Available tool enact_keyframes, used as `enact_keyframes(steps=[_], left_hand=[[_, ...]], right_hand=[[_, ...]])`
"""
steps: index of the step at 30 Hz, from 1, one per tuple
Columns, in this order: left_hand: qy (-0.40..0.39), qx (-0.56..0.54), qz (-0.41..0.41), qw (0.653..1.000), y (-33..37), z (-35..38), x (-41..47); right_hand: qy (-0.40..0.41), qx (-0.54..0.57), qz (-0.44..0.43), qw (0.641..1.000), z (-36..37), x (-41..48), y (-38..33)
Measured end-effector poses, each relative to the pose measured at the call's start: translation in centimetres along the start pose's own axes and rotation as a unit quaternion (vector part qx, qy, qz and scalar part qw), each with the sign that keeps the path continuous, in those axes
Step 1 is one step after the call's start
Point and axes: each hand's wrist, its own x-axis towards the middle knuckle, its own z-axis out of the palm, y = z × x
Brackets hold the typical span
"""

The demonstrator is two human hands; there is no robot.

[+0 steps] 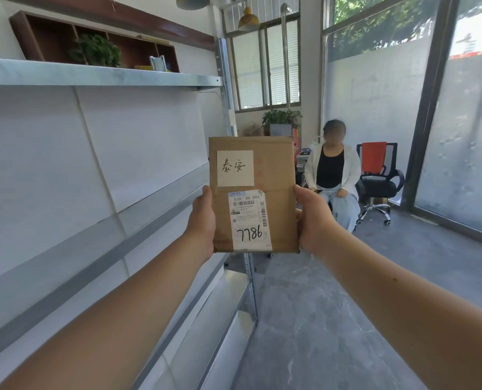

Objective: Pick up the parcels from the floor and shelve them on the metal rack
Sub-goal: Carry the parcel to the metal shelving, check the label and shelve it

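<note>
A flat brown cardboard parcel (276,175) is held upright in front of me, its face toward the camera. It carries a white handwritten note near the top and a shipping label marked 7786 below. My left hand (202,220) grips its lower left edge and my right hand (313,220) grips its lower right edge, thumbs on the front. The metal rack (161,190) runs along the wall on my left, with several grey shelves from head height down to the floor. The parcel hangs just past the rack's right end.
A person sits on a chair (332,175) straight ahead, beyond the parcel. A black office chair (377,184) with an orange cloth stands beside them. Glass wall panels (459,122) line the right. Grey floor (318,319) stretches between rack and glass. A potted plant (280,119) stands at the back.
</note>
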Motion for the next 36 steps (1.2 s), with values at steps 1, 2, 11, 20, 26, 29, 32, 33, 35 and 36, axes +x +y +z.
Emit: enact_keyframes(steps=[1, 2, 11, 20, 26, 29, 32, 33, 35, 36], left_hand=[[-0.008, 0.003, -0.002, 1.000, -0.2, 0.2, 0.9], [-0.016, 0.003, -0.006, 1.000, -0.4, 0.4, 1.9], [-0.059, -0.014, -0.035, 0.998, -1.2, 1.4, 12.4], [-0.090, 0.001, -0.060, 0.994, -1.9, 2.2, 21.7], [-0.102, 0.029, -0.084, 0.991, -3.2, 2.9, 26.3], [-0.107, 0.048, -0.086, 0.989, -3.9, 3.6, 28.5], [-0.099, 0.065, -0.086, 0.989, -4.5, 4.4, 30.6], [-0.097, 0.071, -0.088, 0.989, -4.7, 4.7, 31.3], [-0.098, 0.085, -0.098, 0.987, -5.0, 5.4, 32.8], [-0.097, 0.091, -0.104, 0.986, -5.2, 5.7, 33.5]], right_hand=[[0.007, 0.003, 0.000, 1.000, -0.1, 0.8, 0.0], [0.013, 0.006, -0.002, 1.000, -0.2, 1.6, 0.0], [0.068, -0.021, -0.016, 0.997, 0.2, 10.2, -0.9], [0.089, -0.036, -0.006, 0.995, 0.1, 17.0, -0.9], [0.103, -0.037, 0.020, 0.994, -0.8, 19.9, -0.1], [0.105, -0.039, 0.040, 0.993, -1.4, 21.9, -0.2], [0.100, -0.040, 0.060, 0.992, -2.0, 24.2, -0.3], [0.099, -0.041, 0.064, 0.992, -2.3, 25.1, -0.3], [0.092, -0.044, 0.075, 0.992, -3.1, 27.1, -0.5], [0.087, -0.046, 0.084, 0.992, -3.4, 28.1, -0.6]])
